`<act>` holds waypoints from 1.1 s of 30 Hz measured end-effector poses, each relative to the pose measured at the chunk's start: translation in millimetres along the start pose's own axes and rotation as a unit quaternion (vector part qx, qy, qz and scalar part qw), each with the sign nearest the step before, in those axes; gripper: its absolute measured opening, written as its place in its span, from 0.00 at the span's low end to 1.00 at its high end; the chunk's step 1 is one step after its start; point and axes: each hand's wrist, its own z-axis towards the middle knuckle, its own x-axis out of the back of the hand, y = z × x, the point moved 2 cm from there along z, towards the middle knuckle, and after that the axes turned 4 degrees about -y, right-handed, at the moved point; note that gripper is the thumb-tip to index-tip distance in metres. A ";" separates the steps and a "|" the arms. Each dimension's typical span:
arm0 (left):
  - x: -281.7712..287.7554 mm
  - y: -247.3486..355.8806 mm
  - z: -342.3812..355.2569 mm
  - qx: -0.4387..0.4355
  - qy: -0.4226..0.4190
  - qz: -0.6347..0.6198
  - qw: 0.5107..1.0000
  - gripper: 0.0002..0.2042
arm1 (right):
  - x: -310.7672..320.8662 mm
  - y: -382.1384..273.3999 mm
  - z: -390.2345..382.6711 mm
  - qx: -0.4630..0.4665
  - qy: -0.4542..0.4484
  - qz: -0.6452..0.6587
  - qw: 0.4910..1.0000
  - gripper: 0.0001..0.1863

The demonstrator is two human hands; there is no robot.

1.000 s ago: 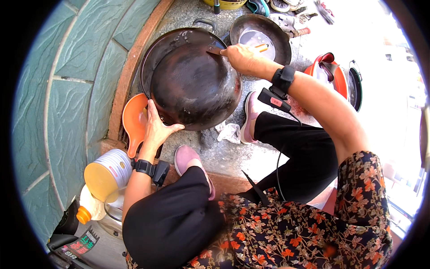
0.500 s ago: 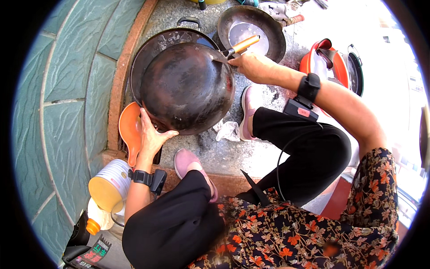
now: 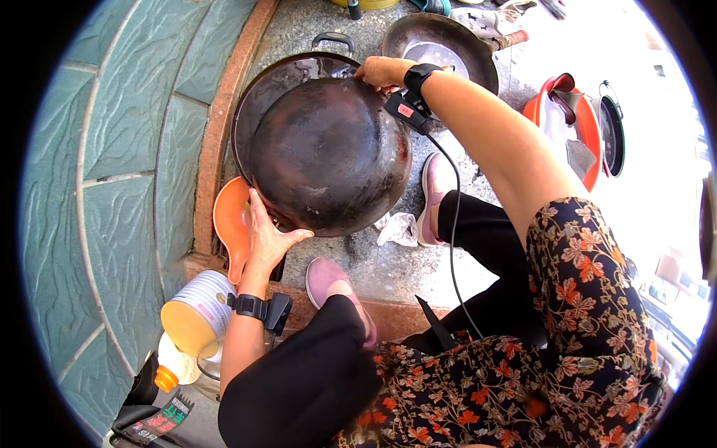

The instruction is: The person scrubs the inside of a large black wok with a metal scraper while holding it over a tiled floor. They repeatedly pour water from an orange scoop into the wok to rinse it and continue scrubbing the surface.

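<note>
A blackened wok (image 3: 328, 157) is tipped bottom up over a wider dark pan (image 3: 252, 97) with a loop handle. My left hand (image 3: 267, 237) grips the wok's near-left rim, thumb spread along the edge and fingers on the side. At the wok's far edge my right hand (image 3: 381, 73) is closed, its fingers bent down against the metal. The wooden-handled spatula it held a moment earlier is now mostly hidden behind that hand and wrist. An orange ladle-shaped scoop (image 3: 233, 224) lies beside my left hand.
A second wok (image 3: 478, 63) with pale liquid stands behind my right hand. An orange-red basin (image 3: 594, 142) is at the right. At lower left are a yellow-ended tub (image 3: 187, 325) and an orange-capped bottle (image 3: 168, 373). Crumpled white plastic (image 3: 398, 229) lies by my shoe.
My right hand has moved from the wok's right side to its far edge, and the spatula's handle has dropped out of sight. My left hand keeps its hold on the rim.
</note>
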 end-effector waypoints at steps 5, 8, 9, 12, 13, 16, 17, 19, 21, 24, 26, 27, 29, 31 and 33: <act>-1.4 -4.5 0.4 -0.011 0.005 -0.048 0.999 0.74 | 9.3 8.2 -8.0 -0.018 -0.035 -0.018 0.999 0.23; 0.5 -11.1 -5.2 0.002 0.004 -0.035 0.999 0.74 | 19.9 3.4 -66.7 0.055 -0.035 -0.009 0.998 0.22; 2.0 -12.7 -5.4 0.001 0.006 -0.029 1.000 0.74 | 19.6 5.9 -87.9 0.072 -0.023 -0.035 0.997 0.21; 4.9 -13.6 -6.5 0.003 0.010 -0.013 1.000 0.74 | 13.9 17.1 -143.3 0.108 -0.035 -0.119 0.986 0.20; 5.5 -12.3 -6.8 0.005 0.011 -0.011 1.000 0.74 | 7.5 24.3 -150.5 0.210 0.003 -0.199 0.957 0.19; 2.0 -7.0 1.4 0.005 0.009 -0.009 1.000 0.74 | -18.7 51.3 -133.9 0.320 0.126 -0.483 0.805 0.18; 3.3 -7.3 0.2 0.010 0.009 -0.005 1.000 0.74 | -25.0 47.4 -125.3 0.299 0.121 -0.525 0.787 0.17; -4.1 -7.7 6.7 -0.005 0.009 -0.025 1.000 0.73 | -26.1 44.8 -119.2 0.264 0.109 -0.590 0.755 0.14; -2.8 -8.8 6.6 -0.004 0.010 -0.029 1.000 0.73 | -33.6 43.2 -125.5 0.279 0.138 -0.541 0.781 0.12; 9.2 -16.9 -6.4 0.015 0.020 -0.023 0.999 0.73 | -38.2 20.6 -172.0 0.178 0.055 -0.153 0.970 0.17; 8.9 -7.7 -1.7 -0.005 0.018 -0.033 0.999 0.72 | -45.4 29.6 -191.0 0.137 0.056 -0.162 0.975 0.17; 5.9 -6.6 0.9 -0.003 0.016 -0.028 0.999 0.72 | -51.3 33.8 -189.9 0.154 0.098 -0.171 0.968 0.16; -3.0 -7.8 6.5 -0.001 0.010 -0.019 1.000 0.72 | -53.2 32.6 -178.7 0.127 0.147 -0.239 0.951 0.15; -9.8 -6.7 15.9 -0.011 -0.003 -0.038 0.999 0.72 | -57.0 32.0 -172.8 0.149 0.200 -0.288 0.925 0.13; 1.7 -16.7 2.2 0.007 0.002 -0.035 0.999 0.72 | -67.0 0.6 -185.6 0.155 0.175 -0.217 0.948 0.13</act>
